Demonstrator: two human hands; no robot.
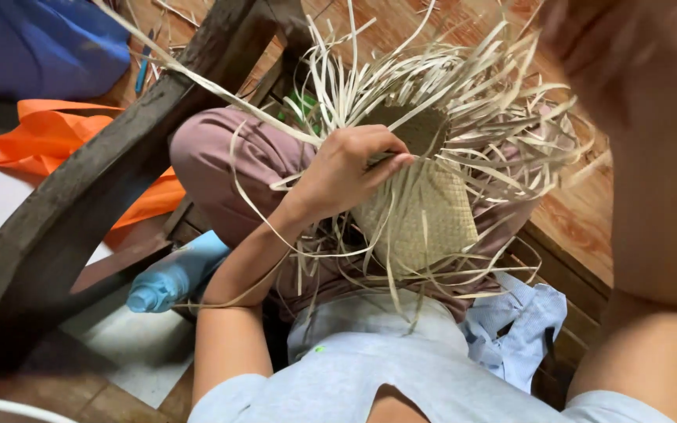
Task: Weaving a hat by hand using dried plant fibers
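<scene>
A half-woven piece of pale straw (425, 215) rests on my lap, with several loose strips (448, 86) fanning up and outward from its top. My left hand (350, 168) pinches the strips at the upper left edge of the woven part, fingers closed around them. My right hand (613, 55) is raised close to the camera at the top right. It is blurred, so I cannot see whether it holds anything. One long strip (197, 78) runs from my left hand toward the upper left.
A dark wooden beam (80, 188) slants across the left side. Orange cloth (64, 137) and blue cloth (37, 43) lie behind it. A light blue bottle (174, 274) lies by my left elbow. Pale blue fabric (519, 325) sits at my right hip on wooden planks (581, 227).
</scene>
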